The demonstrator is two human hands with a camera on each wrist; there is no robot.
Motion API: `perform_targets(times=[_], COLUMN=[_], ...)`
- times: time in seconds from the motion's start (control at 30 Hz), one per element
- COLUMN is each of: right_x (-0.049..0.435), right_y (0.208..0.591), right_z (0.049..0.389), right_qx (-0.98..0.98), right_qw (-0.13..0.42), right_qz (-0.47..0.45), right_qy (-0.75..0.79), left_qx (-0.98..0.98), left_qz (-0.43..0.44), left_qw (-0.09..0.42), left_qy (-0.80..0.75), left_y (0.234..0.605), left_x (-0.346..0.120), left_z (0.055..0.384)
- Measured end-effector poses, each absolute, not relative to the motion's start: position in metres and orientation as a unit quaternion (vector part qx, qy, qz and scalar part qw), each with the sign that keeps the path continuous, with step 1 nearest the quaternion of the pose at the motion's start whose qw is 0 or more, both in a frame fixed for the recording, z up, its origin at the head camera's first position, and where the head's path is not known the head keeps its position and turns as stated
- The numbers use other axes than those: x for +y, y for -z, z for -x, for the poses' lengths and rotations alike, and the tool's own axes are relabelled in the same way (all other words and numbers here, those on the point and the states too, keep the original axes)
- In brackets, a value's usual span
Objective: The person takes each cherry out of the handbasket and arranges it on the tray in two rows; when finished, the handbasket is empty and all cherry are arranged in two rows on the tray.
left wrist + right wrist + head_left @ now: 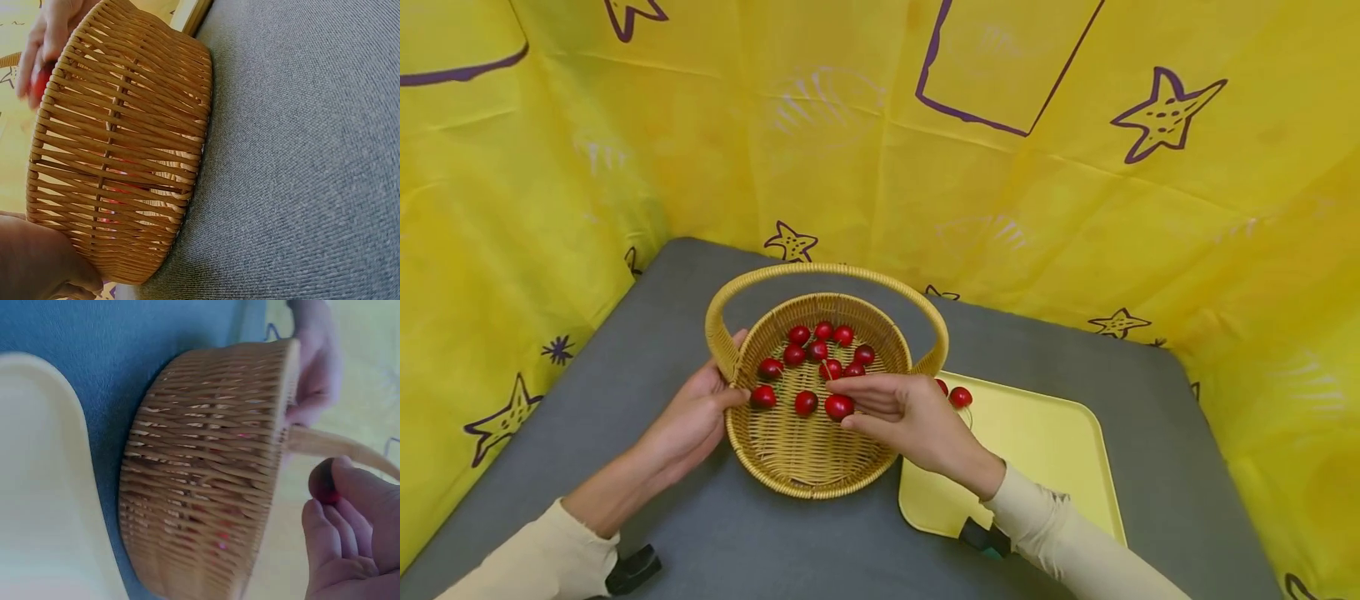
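Observation:
A round wicker basket [820, 483] with an arched handle [831, 268] stands on the grey table, several red cherries [794, 354] lying inside it. My left hand [688, 412] grips its left rim, the thumb over the edge and the other fingers partly hidden behind the wall. Over the right part of the basket, my right hand [925, 417] pinches one cherry [324, 481] between thumb and fingertips. In the left wrist view that cherry [42, 80] shows just beyond the rim.
Right of the basket lies a pale yellow tray [1037, 450], with a stemmed cherry [960, 397] and part of another near its upper left corner. A yellow patterned cloth [850, 167] hangs behind and beside the grey table [730, 542].

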State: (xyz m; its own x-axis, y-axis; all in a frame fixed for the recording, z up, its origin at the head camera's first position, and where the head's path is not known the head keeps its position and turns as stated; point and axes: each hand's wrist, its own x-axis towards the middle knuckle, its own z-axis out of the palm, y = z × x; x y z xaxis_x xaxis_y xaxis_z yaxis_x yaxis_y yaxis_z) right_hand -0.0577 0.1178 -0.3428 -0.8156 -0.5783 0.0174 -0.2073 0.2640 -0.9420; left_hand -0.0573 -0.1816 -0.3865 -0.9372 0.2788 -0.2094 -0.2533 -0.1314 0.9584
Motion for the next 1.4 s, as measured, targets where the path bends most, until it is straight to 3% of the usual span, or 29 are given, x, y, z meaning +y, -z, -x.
perform_targets(times=[0.27,0.5,0.77,0.97,1.4], right_x=[0.166,0.221,0.268,0.284,0.289], right_y=[0.321,0.332,0.356,0.382,0.414], right_z=[0.028,0.019,0.028,0.037,0.054], right_qx=[0.745,0.728,0.781,0.788,0.81], right_qw=[0.14,0.089,0.013,0.017,0.042], right_qz=[0.24,0.223,0.088,0.032,0.013], right_qy=[0.606,0.642,0.618,0.615,0.584], left_qx=[0.633,0.63,0.628,0.627,0.625], left_qz=[-0.017,-0.021,-0.023,-0.017,-0.022], left_qw=[0.178,0.177,0.179,0.182,0.179], left_qy=[-0.753,-0.756,-0.757,-0.757,-0.76], left_y=[0.386,0.387,0.388,0.389,0.39], left_x=[-0.183,-0.184,-0.183,-0.183,-0.183], left_z=[0.056,0.058,0.06,0.061,0.061])
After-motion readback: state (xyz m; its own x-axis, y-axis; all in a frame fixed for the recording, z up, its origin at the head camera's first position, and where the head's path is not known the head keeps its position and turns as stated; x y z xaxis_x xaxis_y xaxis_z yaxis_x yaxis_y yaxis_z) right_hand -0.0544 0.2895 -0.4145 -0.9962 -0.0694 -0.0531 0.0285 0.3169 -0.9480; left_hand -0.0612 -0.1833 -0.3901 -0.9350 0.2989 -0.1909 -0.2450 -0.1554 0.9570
